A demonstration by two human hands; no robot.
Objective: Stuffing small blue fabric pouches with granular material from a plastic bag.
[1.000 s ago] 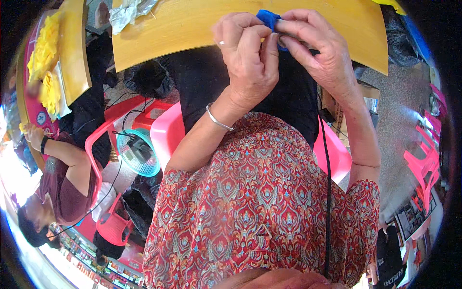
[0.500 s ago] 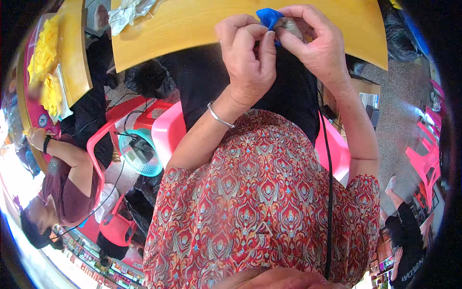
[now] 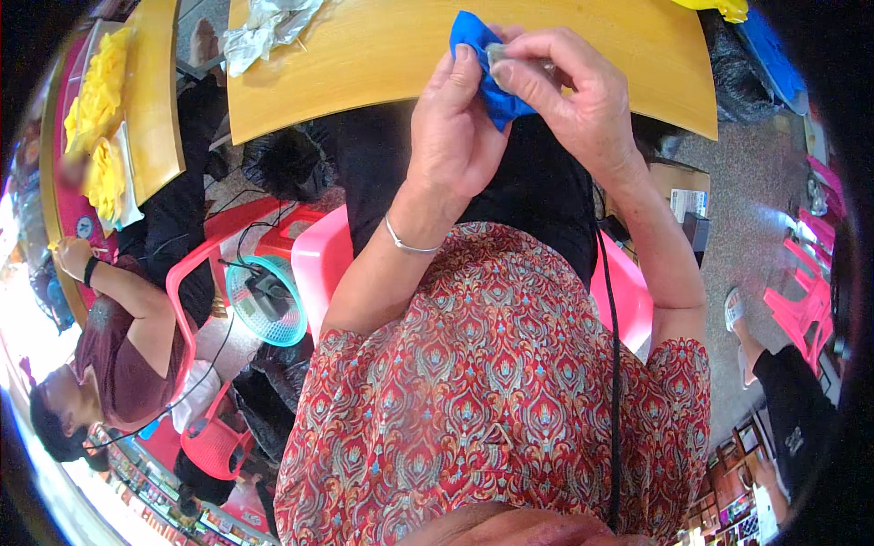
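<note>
A small piece of blue cloth (image 3: 487, 68) sits pinched between both hands, held up just in front of the near edge of the yellow wooden surface (image 3: 364, 64). The left hand (image 3: 455, 127) has its fingers closed on the cloth from the left, thumb tip pressed on the blue fabric. The right hand (image 3: 574, 96) closes on it from the right, and its fingertips also grip a small clear, pale thing (image 3: 510, 59) against the cloth; what that thing is cannot be told. A thin silver bracelet (image 3: 405, 244) circles the left wrist.

Below the hands lie a black lap and a red patterned blouse (image 3: 492, 400), with a black cord (image 3: 612, 346) running down its right side. The person sits on a pink plastic chair (image 3: 323, 259).

On the far left part of the surface lies crumpled clear plastic (image 3: 264, 27). Further left, a second surface (image 3: 155, 100) carries yellow pieces (image 3: 96, 118). Another person in a dark red shirt (image 3: 114, 350) sits at the near left, beside a small teal fan (image 3: 264, 300) on the floor. More pink chairs (image 3: 806, 300) stand at the right.
</note>
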